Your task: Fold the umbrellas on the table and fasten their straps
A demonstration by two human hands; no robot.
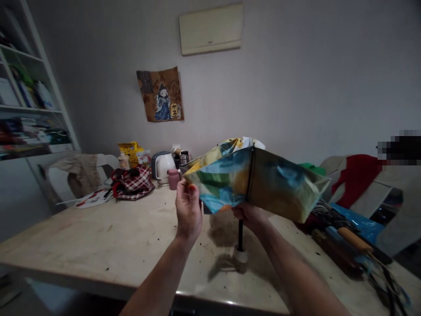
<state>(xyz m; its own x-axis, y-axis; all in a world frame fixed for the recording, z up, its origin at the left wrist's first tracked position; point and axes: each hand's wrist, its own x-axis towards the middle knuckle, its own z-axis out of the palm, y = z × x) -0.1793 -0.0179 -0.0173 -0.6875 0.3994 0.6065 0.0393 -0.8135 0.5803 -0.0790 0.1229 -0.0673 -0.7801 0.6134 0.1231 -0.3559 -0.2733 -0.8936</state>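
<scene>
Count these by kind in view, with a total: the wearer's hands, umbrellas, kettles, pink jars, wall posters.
Hands: 2 (left hand, right hand)
Umbrella: 1
Kettle: 1
Pink jar: 1
Wall poster: 1
Total: 6

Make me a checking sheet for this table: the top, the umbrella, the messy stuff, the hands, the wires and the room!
Surface: pale table, dark specks scattered on it.
Job's things: umbrella, partly open, colourful, pale handle pointing down.
Clutter: checked bag, kettle and pink jar at the back left; mixed things piled on the right.
Hands: left hand at the canopy's edge; right hand at the shaft, its fingers partly hidden.
Cables: dark strands at the right, too blurred to tell.
Surroundings: poster and air conditioner on the wall; shelves left.
</scene>
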